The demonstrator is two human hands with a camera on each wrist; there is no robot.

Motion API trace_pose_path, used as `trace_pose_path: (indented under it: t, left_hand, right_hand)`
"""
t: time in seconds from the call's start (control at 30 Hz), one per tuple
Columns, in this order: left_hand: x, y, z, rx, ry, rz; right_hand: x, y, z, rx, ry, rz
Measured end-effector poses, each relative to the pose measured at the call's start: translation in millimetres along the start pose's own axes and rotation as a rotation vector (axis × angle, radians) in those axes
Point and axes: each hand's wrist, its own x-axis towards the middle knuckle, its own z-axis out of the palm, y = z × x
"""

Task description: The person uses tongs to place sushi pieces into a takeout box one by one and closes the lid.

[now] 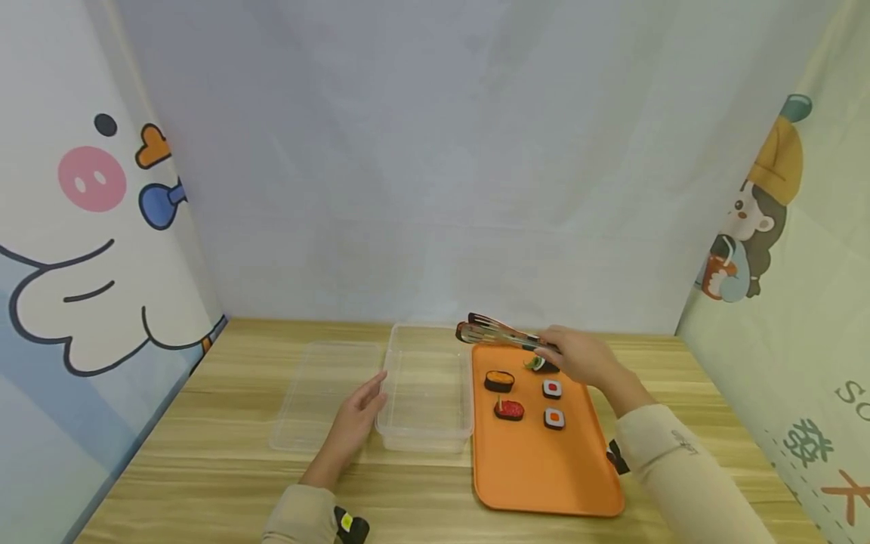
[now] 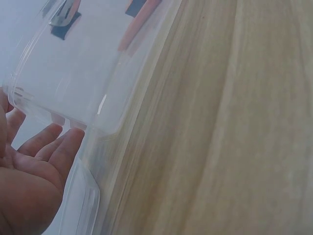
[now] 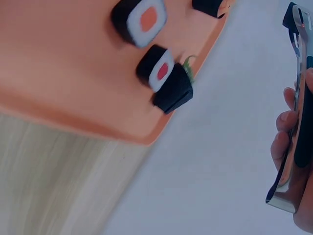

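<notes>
The right hand [image 1: 576,357] grips a pair of metal tongs [image 1: 506,332], its fingers [image 3: 285,121] curled round the dark-sided handles. The tongs point left, above the far edge of the orange tray [image 1: 544,480], their dark tips near the far right corner of the clear container [image 1: 428,438]. The two arms of the tongs stand slightly apart; whether anything sits between the tips, I cannot tell.

The left hand [image 1: 355,414] is open and relaxed, fingers slightly bent and spread, fingertips touching the container's left side near its rim. A flat clear lid [image 1: 295,423] lies on the desk [image 1: 224,483] to the left of the container, partly beneath that hand in the head view.

On the tray, just right of the container, sit an orange-topped sushi [image 1: 499,379], a red-topped sushi [image 1: 510,410], a red-centred roll [image 1: 552,389] and an orange-centred roll [image 1: 554,418]. A dark-wrapped piece with green garnish [image 1: 541,365] lies near the right hand, toward the tray's far end.
</notes>
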Motion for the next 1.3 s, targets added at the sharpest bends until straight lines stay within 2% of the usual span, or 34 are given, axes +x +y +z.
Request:
trace_pose_path:
  t: [0.33, 0.53, 0.73, 0.97, 1.3]
  left_hand:
    - [-0.9, 0.7, -1.0, 0.004, 0.012, 0.012]
    - [-2.7, 3.2, 0.7, 0.000, 0.025, 0.017]
    - [-2.9, 5.1, 1.2, 0.004, 0.028, 0.015]
    - [-3.9, 4.2, -0.4, -0.012, 0.022, 0.032]
    - [-4.2, 3.4, -1.8, 0.012, 0.040, 0.022]
  right_hand:
    - [36.0, -30.9, 16.0, -0.014, -0.074, 0.018]
    - [52.0, -44.5, 27.8, -0.030, -0.092, -0.005]
    - [62.0, -55.4, 35.5, -0.068, -0.081, -0.034]
    - [72.3, -62.7, 42.7, -0.074, -0.114, -0.046]
    - [82.0, -76.7, 44.7, -0.079, -0.190, 0.011]
